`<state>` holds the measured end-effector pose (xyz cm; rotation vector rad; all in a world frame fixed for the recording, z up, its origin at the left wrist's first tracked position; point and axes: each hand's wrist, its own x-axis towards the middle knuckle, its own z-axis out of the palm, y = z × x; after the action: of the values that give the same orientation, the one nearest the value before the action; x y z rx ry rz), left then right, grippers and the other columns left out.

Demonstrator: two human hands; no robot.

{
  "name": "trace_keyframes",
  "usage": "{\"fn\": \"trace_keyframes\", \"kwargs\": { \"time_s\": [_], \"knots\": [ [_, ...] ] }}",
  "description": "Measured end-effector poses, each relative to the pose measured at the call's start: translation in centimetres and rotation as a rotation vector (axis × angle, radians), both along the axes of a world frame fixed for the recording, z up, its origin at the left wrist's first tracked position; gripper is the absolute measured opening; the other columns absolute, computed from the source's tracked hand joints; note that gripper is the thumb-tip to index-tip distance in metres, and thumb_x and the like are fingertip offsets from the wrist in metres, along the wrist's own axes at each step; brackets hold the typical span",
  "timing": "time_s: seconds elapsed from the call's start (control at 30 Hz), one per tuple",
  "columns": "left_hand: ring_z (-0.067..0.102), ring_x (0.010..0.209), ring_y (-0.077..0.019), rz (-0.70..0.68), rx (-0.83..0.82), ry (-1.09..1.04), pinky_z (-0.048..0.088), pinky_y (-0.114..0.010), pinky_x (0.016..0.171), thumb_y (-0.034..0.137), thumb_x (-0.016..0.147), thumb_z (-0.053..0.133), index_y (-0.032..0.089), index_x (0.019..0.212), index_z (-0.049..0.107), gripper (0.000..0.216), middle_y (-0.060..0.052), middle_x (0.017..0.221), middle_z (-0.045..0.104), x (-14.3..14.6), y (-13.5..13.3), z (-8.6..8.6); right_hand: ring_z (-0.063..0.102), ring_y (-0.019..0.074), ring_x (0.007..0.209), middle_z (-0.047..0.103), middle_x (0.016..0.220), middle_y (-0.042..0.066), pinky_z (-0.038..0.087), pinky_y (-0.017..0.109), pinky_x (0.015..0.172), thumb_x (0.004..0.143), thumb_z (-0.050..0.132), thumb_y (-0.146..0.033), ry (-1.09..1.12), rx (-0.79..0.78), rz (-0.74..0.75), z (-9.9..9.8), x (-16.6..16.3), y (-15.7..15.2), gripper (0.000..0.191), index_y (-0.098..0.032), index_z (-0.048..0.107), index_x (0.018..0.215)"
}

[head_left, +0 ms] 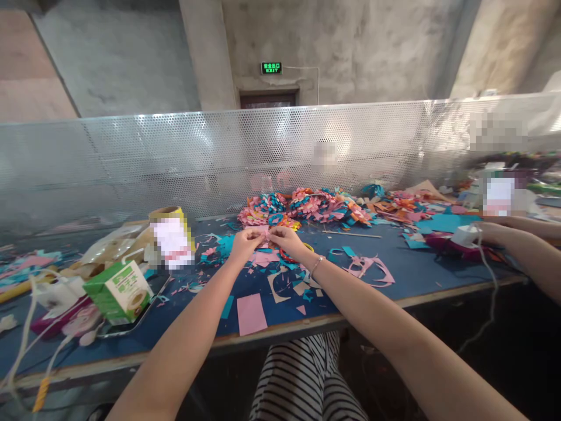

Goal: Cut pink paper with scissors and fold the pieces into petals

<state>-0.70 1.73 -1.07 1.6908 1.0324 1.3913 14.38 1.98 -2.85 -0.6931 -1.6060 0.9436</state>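
Note:
Both hands meet over the middle of the blue-topped table (307,316). My left hand (246,244) and my right hand (287,241) pinch a small piece of pink paper (265,234) between their fingertips. Its exact shape is partly hidden by the fingers. Under and around the hands lie pink, blue and cream paper scraps. A pink paper rectangle (252,314) rests near the table's front edge. Just behind the hands sits a pile of pink, blue and orange paper flowers (302,207). Yellow and red ring-like loops show beside my right hand.
A green drink carton (117,292) stands at left, near white cables and a roll (166,215). Pink cut-out scraps (372,270) and a thin stick (353,234) lie to the right. A co-worker's arms (517,240) reach in at far right. A perforated metal screen (280,140) borders the back.

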Motion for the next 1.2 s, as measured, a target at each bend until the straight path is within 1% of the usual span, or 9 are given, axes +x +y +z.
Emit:
{"fn": "trace_keyframes", "kwargs": {
  "time_s": [0.2, 0.43, 0.53, 0.63, 0.73, 0.83, 0.9, 1.0, 1.2],
  "knots": [
    [0.059, 0.056, -0.0154, -0.011, -0.046, -0.044, 0.05, -0.031, 0.061, 0.03, 0.055, 0.073, 0.015, 0.069, 0.061, 0.023, -0.001, 0.06, 0.063, 0.0, 0.2, -0.2, 0.049, 0.0086, 0.05, 0.051, 0.054, -0.003, 0.041, 0.022, 0.051, 0.065, 0.061, -0.046, -0.019, -0.013, -0.033, -0.1, 0.0, 0.2, 0.031, -0.017, 0.05, 0.065],
    [0.06, 0.056, -0.016, -0.029, -0.072, -0.056, 0.05, -0.031, 0.061, 0.033, 0.054, 0.074, 0.015, 0.069, 0.061, 0.027, -0.002, 0.059, 0.062, -0.1, 0.5, -0.4, 0.049, 0.0095, 0.05, 0.052, 0.054, -0.002, 0.041, 0.022, 0.051, 0.069, 0.057, -0.037, -0.089, 0.011, -0.14, 0.1, 0.0, 0.1, 0.022, -0.017, 0.051, 0.063],
    [0.058, 0.053, -0.0145, -0.015, -0.09, -0.057, 0.048, -0.029, 0.057, 0.031, 0.054, 0.075, 0.015, 0.068, 0.06, 0.026, -0.001, 0.057, 0.062, -0.2, 0.8, -0.6, 0.051, 0.0111, 0.054, 0.056, 0.058, 0.0, 0.041, 0.024, 0.054, 0.073, 0.053, -0.032, -0.201, 0.121, -0.296, 0.2, 0.0, 0.0, 0.018, -0.017, 0.055, 0.065],
    [0.056, 0.049, -0.0122, 0.012, -0.148, -0.102, 0.047, -0.026, 0.054, 0.027, 0.057, 0.073, 0.014, 0.064, 0.058, 0.021, -0.001, 0.054, 0.061, -0.1, 0.4, -0.3, 0.054, 0.0131, 0.064, 0.06, 0.069, 0.003, 0.043, 0.025, 0.061, 0.077, 0.05, -0.026, -0.28, 0.341, -0.439, 0.4, 0.3, -0.3, 0.016, -0.016, 0.062, 0.073],
    [0.059, 0.053, -0.0133, -0.082, -0.316, -0.252, 0.048, -0.026, 0.056, 0.031, 0.069, 0.064, 0.013, 0.065, 0.06, 0.02, -0.005, 0.058, 0.064, 0.2, -0.5, 0.4, 0.056, 0.0141, 0.077, 0.061, 0.083, 0.006, 0.046, 0.025, 0.071, 0.082, 0.047, -0.022, -0.305, 0.576, -0.44, 0.7, 0.7, -0.7, 0.018, -0.018, 0.064, 0.083],
    [0.063, 0.059, -0.0145, -0.199, -0.418, -0.418, 0.05, -0.027, 0.062, 0.029, 0.075, 0.058, 0.011, 0.068, 0.061, 0.02, -0.008, 0.063, 0.066, 0.6, -1.4, 1.2, 0.058, 0.0144, 0.086, 0.061, 0.092, 0.007, 0.048, 0.027, 0.079, 0.084, 0.045, -0.02, -0.329, 0.712, -0.374, 0.6, 0.9, -0.6, 0.02, -0.018, 0.065, 0.085],
    [0.063, 0.059, -0.0139, -0.205, -0.408, -0.448, 0.05, -0.026, 0.062, 0.022, 0.073, 0.06, 0.011, 0.068, 0.06, 0.012, -0.008, 0.064, 0.066, 0.7, -1.6, 1.3, 0.059, 0.0145, 0.088, 0.061, 0.096, 0.007, 0.048, 0.028, 0.081, 0.085, 0.044, -0.018, -0.344, 0.753, -0.353, 0.4, 0.9, -0.4, 0.021, -0.019, 0.065, 0.087],
    [0.063, 0.061, -0.0125, -0.206, -0.355, -0.408, 0.05, -0.024, 0.063, 0.012, 0.066, 0.065, 0.011, 0.067, 0.06, 0.005, -0.007, 0.066, 0.067, 0.7, -1.5, 1.1, 0.059, 0.015, 0.09, 0.061, 0.099, 0.008, 0.049, 0.03, 0.084, 0.083, 0.042, -0.013, -0.357, 0.789, -0.359, 0.2, 0.9, -0.1, 0.025, -0.019, 0.065, 0.09],
    [0.062, 0.06, -0.0128, -0.154, -0.28, -0.362, 0.05, -0.026, 0.064, 0.015, 0.058, 0.071, 0.012, 0.061, 0.058, 0.014, -0.005, 0.063, 0.066, 0.6, -0.9, 0.4, 0.058, 0.0168, 0.094, 0.061, 0.099, 0.008, 0.05, 0.033, 0.085, 0.077, 0.046, -0.009, -0.351, 0.782, -0.385, 0.2, 0.6, -0.2, 0.028, -0.019, 0.064, 0.096]
  ]
}}
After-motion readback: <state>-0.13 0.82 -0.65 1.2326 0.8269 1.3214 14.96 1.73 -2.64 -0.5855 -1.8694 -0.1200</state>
